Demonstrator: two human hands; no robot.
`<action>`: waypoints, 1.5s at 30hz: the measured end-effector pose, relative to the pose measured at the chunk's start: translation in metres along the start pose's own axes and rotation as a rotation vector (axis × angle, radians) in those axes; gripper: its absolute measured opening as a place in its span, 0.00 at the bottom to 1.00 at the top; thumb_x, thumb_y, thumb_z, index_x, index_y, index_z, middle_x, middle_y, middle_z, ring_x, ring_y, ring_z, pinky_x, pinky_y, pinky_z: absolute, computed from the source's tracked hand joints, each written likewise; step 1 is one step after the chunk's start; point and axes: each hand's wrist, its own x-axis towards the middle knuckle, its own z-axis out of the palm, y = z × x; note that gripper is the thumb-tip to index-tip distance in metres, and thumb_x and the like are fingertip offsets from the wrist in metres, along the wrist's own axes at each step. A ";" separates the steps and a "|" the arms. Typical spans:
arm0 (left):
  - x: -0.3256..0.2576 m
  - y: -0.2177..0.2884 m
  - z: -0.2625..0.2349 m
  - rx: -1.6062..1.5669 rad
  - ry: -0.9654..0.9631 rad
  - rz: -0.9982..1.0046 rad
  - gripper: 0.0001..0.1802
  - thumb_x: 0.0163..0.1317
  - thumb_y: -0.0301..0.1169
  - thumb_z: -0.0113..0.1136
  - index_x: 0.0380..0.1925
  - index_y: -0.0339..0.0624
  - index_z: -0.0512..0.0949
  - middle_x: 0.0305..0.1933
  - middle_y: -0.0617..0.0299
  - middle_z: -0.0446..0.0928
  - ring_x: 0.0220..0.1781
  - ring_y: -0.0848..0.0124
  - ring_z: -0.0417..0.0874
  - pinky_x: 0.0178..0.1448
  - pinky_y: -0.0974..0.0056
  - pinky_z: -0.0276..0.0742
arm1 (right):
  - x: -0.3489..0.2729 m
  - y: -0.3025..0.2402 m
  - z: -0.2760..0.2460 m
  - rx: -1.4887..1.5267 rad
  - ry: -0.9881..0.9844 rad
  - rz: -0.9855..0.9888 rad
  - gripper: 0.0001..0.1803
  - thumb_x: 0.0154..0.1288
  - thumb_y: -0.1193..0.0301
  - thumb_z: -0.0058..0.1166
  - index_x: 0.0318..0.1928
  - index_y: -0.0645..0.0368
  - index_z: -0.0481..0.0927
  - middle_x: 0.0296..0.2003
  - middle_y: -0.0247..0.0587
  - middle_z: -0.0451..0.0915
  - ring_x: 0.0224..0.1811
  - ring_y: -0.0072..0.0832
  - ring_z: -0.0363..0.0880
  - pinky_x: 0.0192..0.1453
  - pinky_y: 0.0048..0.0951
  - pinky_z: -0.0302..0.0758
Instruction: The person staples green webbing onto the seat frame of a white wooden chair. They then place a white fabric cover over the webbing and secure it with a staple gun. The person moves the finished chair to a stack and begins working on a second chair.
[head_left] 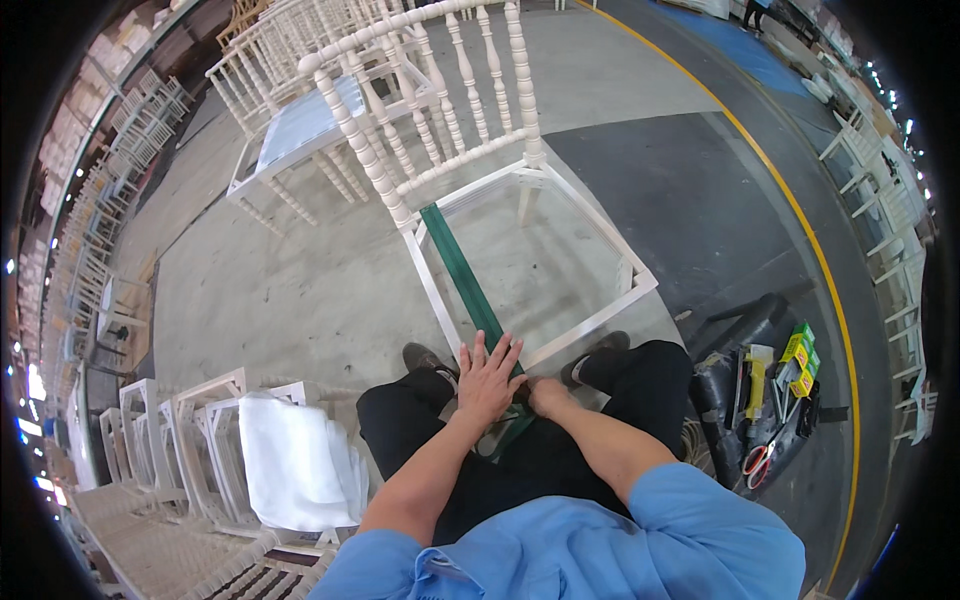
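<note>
A white chair frame (592, 335) with turned back spindles stands in front of me, its seat opening bare of any panel. Along the left side of that opening a green webbing strap (462, 273) runs from the back rail to the front rail. My left hand (487, 380) lies flat on the strap's near end, fingers spread. Beside it, below the front rail, my right hand (550, 397) is closed around the strap; its fingertips are mostly hidden. A loose length of green strap hangs between my knees.
To my right, a black bag (715, 395) holds red-handled scissors (758, 462) and yellow-green boxes (800, 350). At my left, white cloth (295, 465) drapes over stacked chair frames (185, 430). More white chairs (310, 110) stand behind the frame. A yellow floor line (790, 200) curves along the right.
</note>
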 end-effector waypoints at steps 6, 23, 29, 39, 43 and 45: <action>0.009 0.004 0.005 0.002 -0.014 0.002 0.39 0.76 0.59 0.56 0.84 0.69 0.63 0.90 0.68 0.56 0.90 0.41 0.50 0.88 0.28 0.41 | -0.012 0.024 -0.001 0.723 0.091 0.187 0.20 0.80 0.55 0.55 0.57 0.57 0.84 0.51 0.54 0.88 0.49 0.49 0.88 0.55 0.52 0.83; 0.025 -0.004 0.008 -0.079 -0.064 -0.015 0.41 0.72 0.60 0.61 0.83 0.71 0.65 0.90 0.68 0.55 0.90 0.38 0.48 0.87 0.25 0.38 | 0.068 -0.060 -0.017 2.288 -0.272 0.402 0.27 0.83 0.46 0.45 0.45 0.58 0.80 0.32 0.43 0.79 0.31 0.40 0.79 0.35 0.46 0.78; 0.026 -0.046 -0.017 -1.029 0.241 -0.339 0.29 0.79 0.37 0.63 0.77 0.48 0.74 0.78 0.55 0.75 0.80 0.58 0.74 0.82 0.52 0.68 | 0.117 -0.069 0.009 2.242 -0.165 0.535 0.24 0.84 0.49 0.44 0.44 0.57 0.79 0.29 0.42 0.77 0.27 0.40 0.76 0.32 0.47 0.75; 0.063 -0.138 0.060 -1.659 0.230 -1.501 0.18 0.82 0.38 0.56 0.62 0.37 0.81 0.47 0.59 0.87 0.44 0.67 0.88 0.53 0.58 0.82 | 0.188 -0.007 0.066 1.918 -0.046 0.923 0.20 0.85 0.54 0.43 0.42 0.57 0.77 0.24 0.41 0.72 0.20 0.40 0.70 0.27 0.49 0.71; 0.052 -0.129 0.105 -1.826 0.005 -1.457 0.21 0.78 0.36 0.62 0.60 0.31 0.81 0.47 0.57 0.87 0.44 0.64 0.88 0.54 0.57 0.84 | 0.207 0.006 0.089 1.860 -0.085 1.006 0.19 0.86 0.56 0.43 0.42 0.56 0.77 0.23 0.41 0.71 0.18 0.40 0.68 0.24 0.50 0.69; 0.062 -0.118 0.121 -1.918 -0.103 -1.394 0.03 0.74 0.32 0.65 0.42 0.48 0.82 0.37 0.61 0.80 0.39 0.64 0.87 0.46 0.59 0.86 | 0.220 0.011 0.096 1.835 -0.096 1.021 0.18 0.86 0.57 0.42 0.41 0.56 0.76 0.22 0.40 0.70 0.17 0.40 0.67 0.23 0.50 0.68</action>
